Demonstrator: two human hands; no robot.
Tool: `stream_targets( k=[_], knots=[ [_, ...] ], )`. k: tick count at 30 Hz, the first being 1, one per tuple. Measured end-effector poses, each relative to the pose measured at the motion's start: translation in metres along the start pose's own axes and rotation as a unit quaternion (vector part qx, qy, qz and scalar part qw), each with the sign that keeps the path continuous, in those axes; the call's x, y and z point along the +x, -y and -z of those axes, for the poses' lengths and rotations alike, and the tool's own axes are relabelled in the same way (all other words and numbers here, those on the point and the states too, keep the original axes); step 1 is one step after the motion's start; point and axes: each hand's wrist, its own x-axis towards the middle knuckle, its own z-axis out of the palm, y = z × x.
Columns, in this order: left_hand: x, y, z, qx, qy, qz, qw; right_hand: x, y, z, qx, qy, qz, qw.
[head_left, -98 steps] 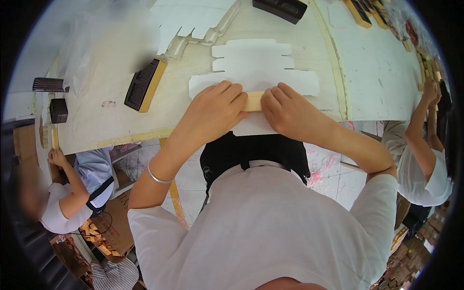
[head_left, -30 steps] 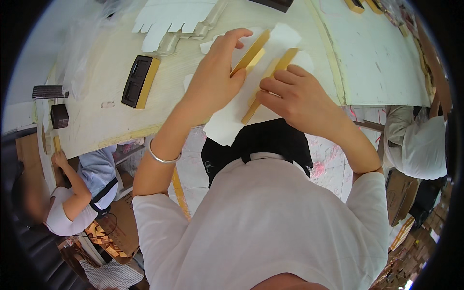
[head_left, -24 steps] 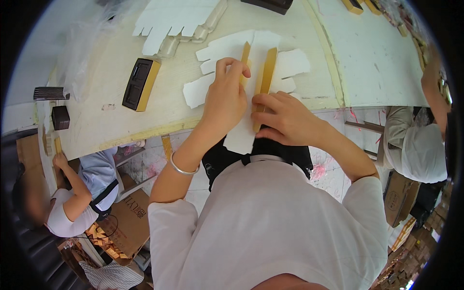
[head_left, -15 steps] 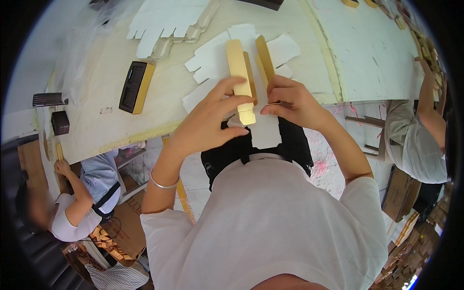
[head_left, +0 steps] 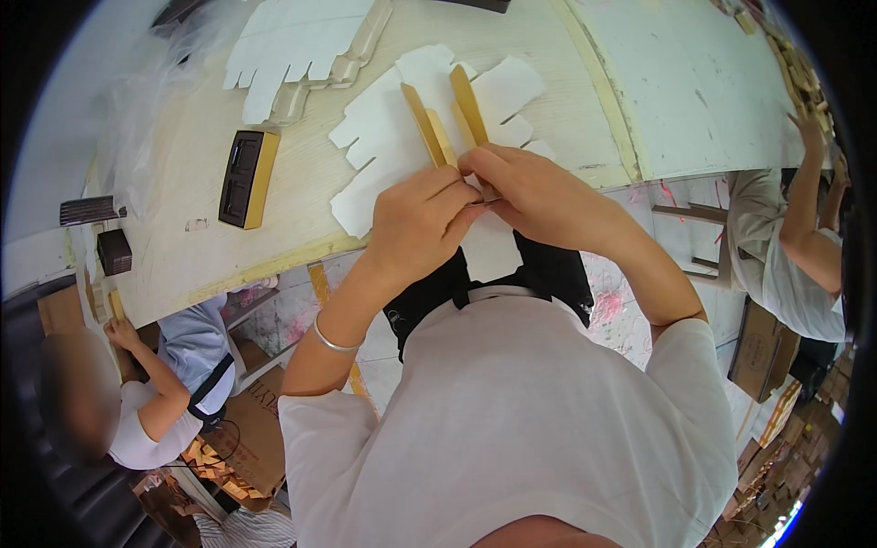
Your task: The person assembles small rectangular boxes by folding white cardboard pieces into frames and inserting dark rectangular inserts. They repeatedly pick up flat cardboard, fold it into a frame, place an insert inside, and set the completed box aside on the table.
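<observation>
Between my hands is a partly folded gold cardboard box (head_left: 469,108), its long gold side walls standing up and a white flap (head_left: 493,251) hanging over the table's near edge. My left hand (head_left: 420,219) is closed on the near end of its left wall. My right hand (head_left: 539,196) pinches the near end of the right wall, and the fingertips of both hands meet there. What lies right under the fingers is hidden. Flat white cardboard blanks (head_left: 361,151) with slotted edges lie beneath the box.
To the left lies a gold box with a black compartment insert (head_left: 245,178). More white blanks (head_left: 297,41) are stacked at the far left beside clear plastic film (head_left: 137,137). Other people work at the left and right, and gold pieces (head_left: 795,78) line the far right table edge.
My left hand has moved right and closed from a loose spread onto the box's near end. The left gold wall, earlier folded over, now stands upright. My right hand has shifted left to meet it.
</observation>
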Motion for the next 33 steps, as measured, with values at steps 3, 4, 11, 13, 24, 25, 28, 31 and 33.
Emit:
stream_targets(
  k=[3,4,11,13,24,25,28,31,33],
  knots=[
    [-0.010,0.010,-0.004,-0.059,-0.018,0.063,0.996,-0.012,0.003,0.009,-0.031,0.004,0.036,0.999],
    [-0.013,0.012,-0.005,-0.088,-0.027,0.089,0.992,-0.020,0.005,0.010,-0.098,-0.016,0.067,0.993],
    [-0.015,0.004,0.001,0.103,-0.028,-0.023,0.994,-0.038,-0.005,-0.023,-0.270,-0.112,0.142,0.946],
    [-0.019,0.005,-0.002,0.118,-0.023,-0.016,0.993,-0.036,-0.011,-0.028,-0.265,-0.140,0.167,0.939],
    [-0.015,0.006,0.010,-0.269,0.027,0.233,0.934,-0.011,-0.022,-0.022,0.058,-0.148,0.151,0.976],
    [-0.012,0.008,0.012,-0.272,0.039,0.213,0.938,-0.009,-0.022,-0.024,0.077,-0.169,0.147,0.972],
    [-0.013,0.009,0.019,-0.327,0.062,0.200,0.922,-0.013,-0.017,-0.026,0.167,-0.173,0.058,0.969],
    [-0.011,0.002,0.017,-0.244,0.065,0.229,0.940,-0.011,-0.018,-0.033,0.244,-0.198,0.016,0.949],
    [-0.011,-0.003,0.014,-0.203,0.047,0.244,0.947,-0.010,-0.014,-0.040,0.247,-0.233,0.012,0.941]
  ],
)
